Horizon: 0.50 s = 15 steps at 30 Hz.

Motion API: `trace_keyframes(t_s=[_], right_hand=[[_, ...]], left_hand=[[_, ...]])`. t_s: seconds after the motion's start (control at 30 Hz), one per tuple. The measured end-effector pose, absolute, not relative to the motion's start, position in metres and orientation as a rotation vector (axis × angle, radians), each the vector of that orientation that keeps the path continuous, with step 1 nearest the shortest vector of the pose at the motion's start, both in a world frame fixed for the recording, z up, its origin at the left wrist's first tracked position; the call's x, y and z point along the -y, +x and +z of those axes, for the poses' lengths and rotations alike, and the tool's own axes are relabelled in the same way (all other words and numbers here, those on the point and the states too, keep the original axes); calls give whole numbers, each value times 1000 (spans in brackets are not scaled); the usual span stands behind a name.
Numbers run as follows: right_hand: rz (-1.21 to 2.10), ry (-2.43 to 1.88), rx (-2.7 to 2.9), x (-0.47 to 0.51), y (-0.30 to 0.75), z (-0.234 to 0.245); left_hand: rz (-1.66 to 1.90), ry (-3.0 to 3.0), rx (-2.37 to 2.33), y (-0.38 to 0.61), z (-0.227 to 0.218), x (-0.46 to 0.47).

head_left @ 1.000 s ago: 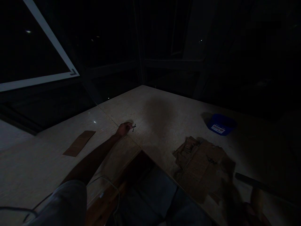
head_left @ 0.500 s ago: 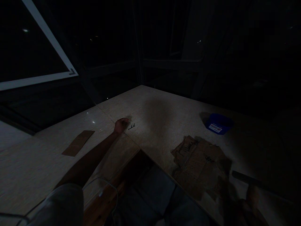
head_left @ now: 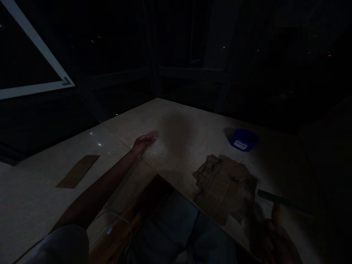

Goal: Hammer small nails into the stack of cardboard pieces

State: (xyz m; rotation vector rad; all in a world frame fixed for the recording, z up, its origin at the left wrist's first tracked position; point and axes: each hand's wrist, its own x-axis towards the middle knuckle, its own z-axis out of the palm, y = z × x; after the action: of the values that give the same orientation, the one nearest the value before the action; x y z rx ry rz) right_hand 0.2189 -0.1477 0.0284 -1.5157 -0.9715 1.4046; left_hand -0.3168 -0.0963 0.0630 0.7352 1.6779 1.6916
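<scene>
The scene is very dark. My left hand (head_left: 143, 143) is stretched out over a pale board (head_left: 187, 146), palm turned up. Its fingertips pinch a small thin dark piece (head_left: 154, 139), perhaps a nail or screw. At the bottom right, dim and partly blurred, my right hand (head_left: 271, 240) is wrapped round the wooden handle of a hammer-like tool (head_left: 277, 201). The tool's dark head lies across above the hand.
A torn, crumpled sheet of cardboard (head_left: 222, 183) lies on the board near my right hand. A blue tub with a label (head_left: 243, 139) sits farther back. A brown strip (head_left: 77, 171) lies at the left. A white cable (head_left: 118, 220) runs by a dark opening below.
The small dark pieces lay on the board beside my left fingers; now my left hand has turned palm up and pinches one, and none show on the board. The view has shifted left.
</scene>
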Motion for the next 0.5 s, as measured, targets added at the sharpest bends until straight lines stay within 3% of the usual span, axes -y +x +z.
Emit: trace_keyframes(t_s=[0.27, 0.5], right_hand=[[1416, -1342, 840, 150, 206, 29], [1500, -1261, 733, 146, 208, 21]], left_hand=[[1619, 663, -1290, -227, 88, 65], [1422, 566, -987, -125, 81, 38]])
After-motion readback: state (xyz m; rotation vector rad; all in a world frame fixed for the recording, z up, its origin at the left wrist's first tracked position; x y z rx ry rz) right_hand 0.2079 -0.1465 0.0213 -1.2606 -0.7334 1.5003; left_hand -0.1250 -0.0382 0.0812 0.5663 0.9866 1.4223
